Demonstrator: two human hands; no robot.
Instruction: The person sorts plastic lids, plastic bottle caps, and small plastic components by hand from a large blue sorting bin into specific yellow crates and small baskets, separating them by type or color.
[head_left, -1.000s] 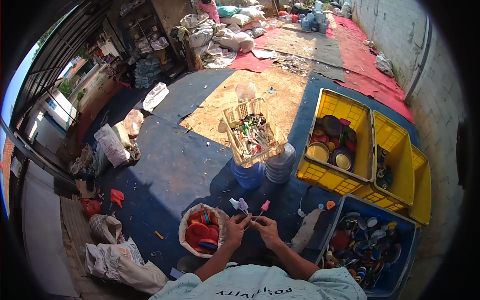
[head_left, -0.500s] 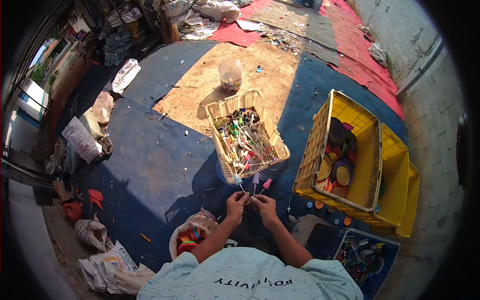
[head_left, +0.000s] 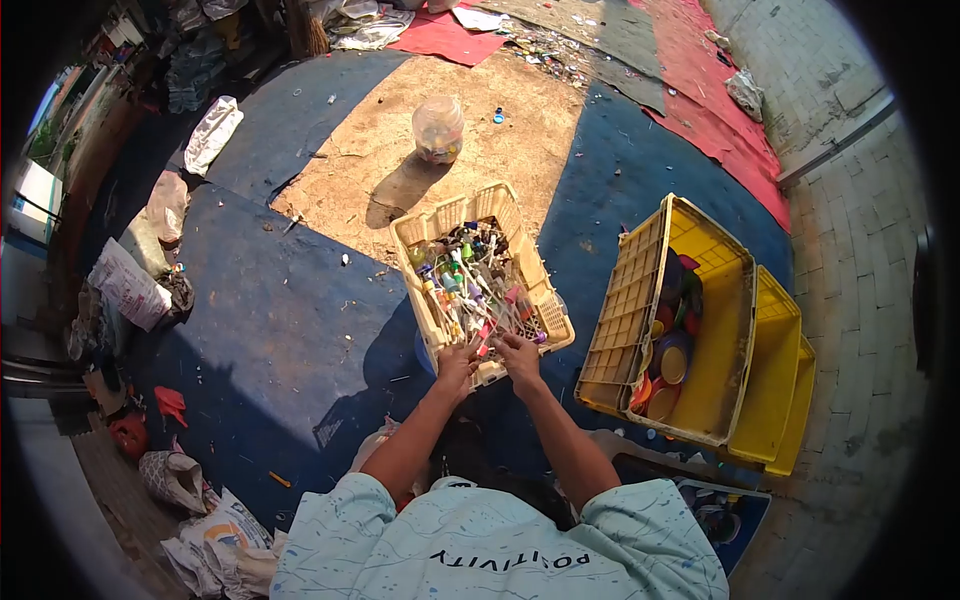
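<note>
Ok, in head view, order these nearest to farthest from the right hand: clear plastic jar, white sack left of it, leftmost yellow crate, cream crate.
1. Cream crate: at the right hand.
2. Leftmost yellow crate: right side.
3. Clear plastic jar: farther ahead.
4. White sack: upper left.

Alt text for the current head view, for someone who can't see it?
A person's left hand and right hand are at the near edge of a cream crate filled with colourful small pieces. Yellow crates stand to the right, and a clear container beyond.

Clear container (head_left: 438, 130): far middle
Yellow crates (head_left: 722, 340): right, overlapping
White sack (head_left: 213, 135): far left
Red scrap (head_left: 170, 403): near left
Block wall (head_left: 850, 270): right
</note>
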